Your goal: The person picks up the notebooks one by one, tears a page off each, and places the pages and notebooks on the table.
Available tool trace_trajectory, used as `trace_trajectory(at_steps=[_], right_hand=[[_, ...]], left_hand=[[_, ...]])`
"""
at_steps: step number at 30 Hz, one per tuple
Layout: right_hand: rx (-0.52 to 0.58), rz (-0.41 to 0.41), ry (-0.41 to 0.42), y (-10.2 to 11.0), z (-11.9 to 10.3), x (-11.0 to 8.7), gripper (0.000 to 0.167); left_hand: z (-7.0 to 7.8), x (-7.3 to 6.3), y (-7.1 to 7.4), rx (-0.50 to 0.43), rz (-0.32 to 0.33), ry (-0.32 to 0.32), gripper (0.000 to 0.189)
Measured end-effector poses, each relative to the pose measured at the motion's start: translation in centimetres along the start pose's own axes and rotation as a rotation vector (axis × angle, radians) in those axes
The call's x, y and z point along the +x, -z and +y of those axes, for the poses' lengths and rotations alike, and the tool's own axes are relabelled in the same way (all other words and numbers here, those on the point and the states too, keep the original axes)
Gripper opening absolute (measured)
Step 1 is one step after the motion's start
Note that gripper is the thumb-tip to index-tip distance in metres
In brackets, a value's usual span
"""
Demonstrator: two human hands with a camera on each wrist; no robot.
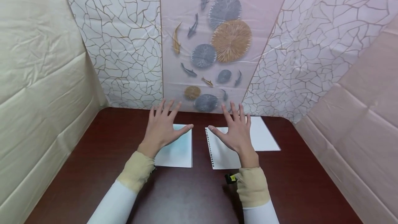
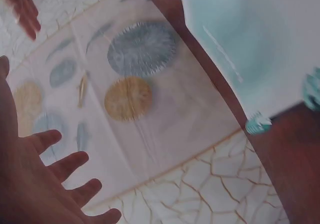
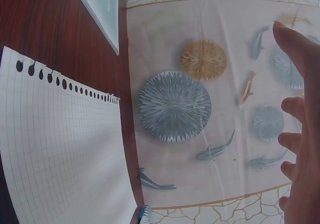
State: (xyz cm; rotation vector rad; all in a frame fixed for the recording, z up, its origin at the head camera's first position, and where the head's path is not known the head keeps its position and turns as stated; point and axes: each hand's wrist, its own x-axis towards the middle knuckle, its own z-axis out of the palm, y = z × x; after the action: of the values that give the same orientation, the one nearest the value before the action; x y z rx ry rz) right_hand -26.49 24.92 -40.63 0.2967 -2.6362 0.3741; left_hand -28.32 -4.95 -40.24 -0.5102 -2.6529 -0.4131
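Note:
My left hand (image 1: 161,130) is spread with straight fingers over a pale teal and white pad or booklet (image 1: 178,153), holding nothing. Part of that pad hides behind the hand and wrist. My right hand (image 1: 237,134) also has its fingers spread and nothing in them. Beneath it lies a white gridded sheet of paper (image 3: 65,129) with a row of punched holes along one edge. A plain white sheet (image 1: 263,137) sits to the right, partly behind the right hand. In the left wrist view, small teal and white patterned things (image 2: 258,124) show at the pad's edge; their kind is unclear.
The dark red-brown table (image 1: 192,199) has rounded far corners. A patterned cloth (image 1: 130,37) with fish and round motifs hangs behind it. Plain beige cloth (image 1: 40,89) hangs at both sides. A small black device (image 1: 230,178) sits at the right wrist.

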Motion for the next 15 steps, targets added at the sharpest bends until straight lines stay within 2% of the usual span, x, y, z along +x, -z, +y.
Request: trace_trajectory(at_steps=[3,6,15], right_hand=[[-0.009,0.002,-0.006,0.0,0.1,0.0,0.101],[-0.020,-0.005,-0.012,0.0,0.0,-0.1,0.102],[-0.017,-0.029,-0.033,0.2,0.2,0.0,0.104]], left_hand=[[-1.0,-0.7,0.3,-0.007,0.021,0.026,0.105],[-1.7,-1.1,0.4,-0.022,0.014,0.049,0.106],[-3.3,-1.1,-0.2,-0.042,-0.030,0.091,0.106]])
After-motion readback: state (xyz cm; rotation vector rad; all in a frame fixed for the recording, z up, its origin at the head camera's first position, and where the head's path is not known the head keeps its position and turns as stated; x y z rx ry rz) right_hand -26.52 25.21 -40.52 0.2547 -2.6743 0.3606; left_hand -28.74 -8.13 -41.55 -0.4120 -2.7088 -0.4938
